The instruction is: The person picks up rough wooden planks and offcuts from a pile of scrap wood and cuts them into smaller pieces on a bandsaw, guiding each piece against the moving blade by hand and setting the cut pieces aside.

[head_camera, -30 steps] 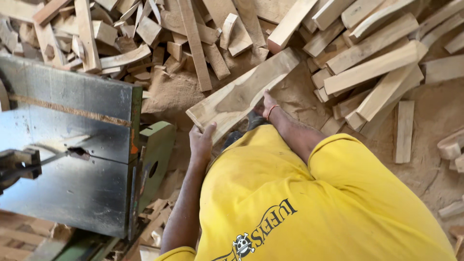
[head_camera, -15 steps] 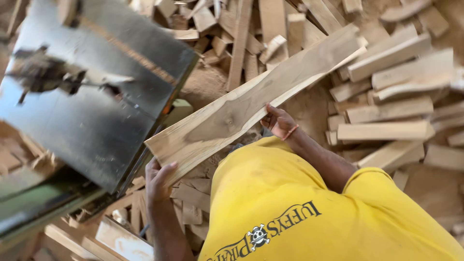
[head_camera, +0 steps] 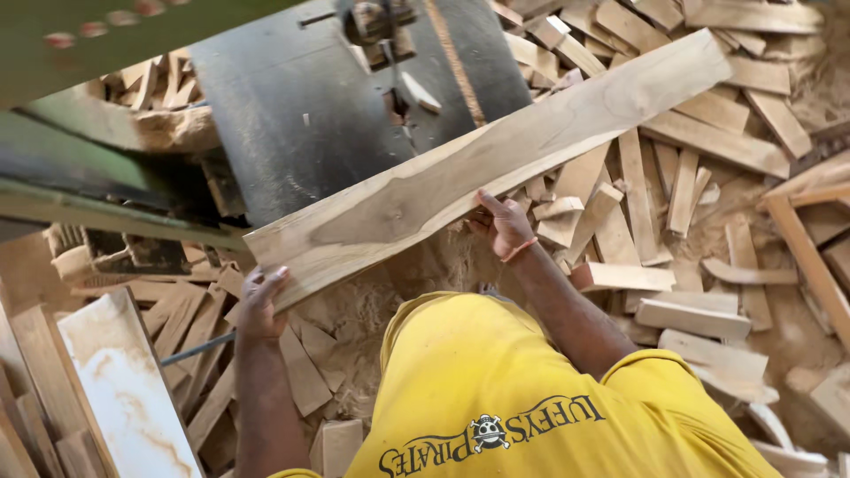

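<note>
I've lifted the plank [head_camera: 496, 168] off the scrap pile [head_camera: 699, 204], my left hand [head_camera: 261, 305] clasping its near end and my right hand [head_camera: 506, 226] gripping underneath mid-length, swinging it across the saw table [head_camera: 301, 124].

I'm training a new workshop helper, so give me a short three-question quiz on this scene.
1. True or false: both hands hold the long plank.
2. Which hand grips the plank's near end? A) left hand B) right hand
3. What lies heaped on the floor around the dark saw table?

Key:
1. True.
2. A; the right hand supports the plank from below near its middle.
3. Wood offcuts and sawdust.
</note>
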